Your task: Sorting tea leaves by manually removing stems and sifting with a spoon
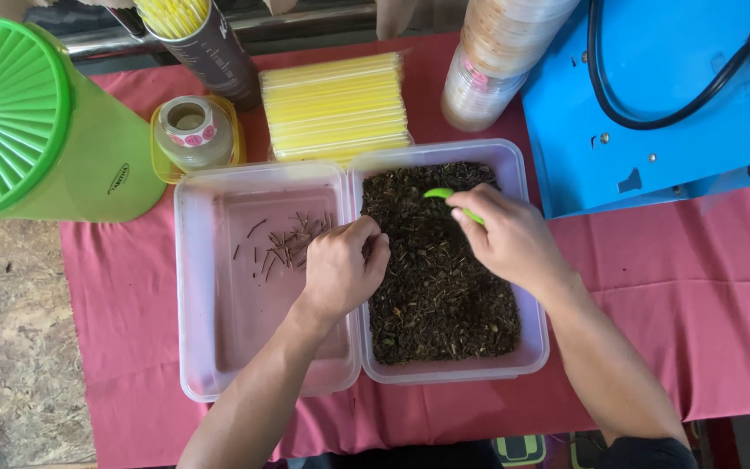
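Two clear plastic containers stand side by side, touching, on a red cloth (653, 295) that covers the surface. The right container (527, 343) is filled with dark dried tea leaves (431, 295). The left container (210, 347) is nearly bare; only a small scatter of thin brown stems (284, 243) lies near its upper right corner.

The left hand (340, 269) rests over the wall shared by both containers, its fingers curled and pressed together at the edge of the tea leaves; whether they pinch something I cannot tell. The right hand (505, 234) is above the upper part of the tea leaves, and its fingers pinch a small green spoon (440, 194) whose tip lies on the leaves.

Behind the containers lie a pack of yellow straws (336, 104), a roll of tape (191, 130) in a yellow dish, a green lidded jug (36, 130) on its side, stacked plastic lids (496, 52) and a blue machine (653, 95).
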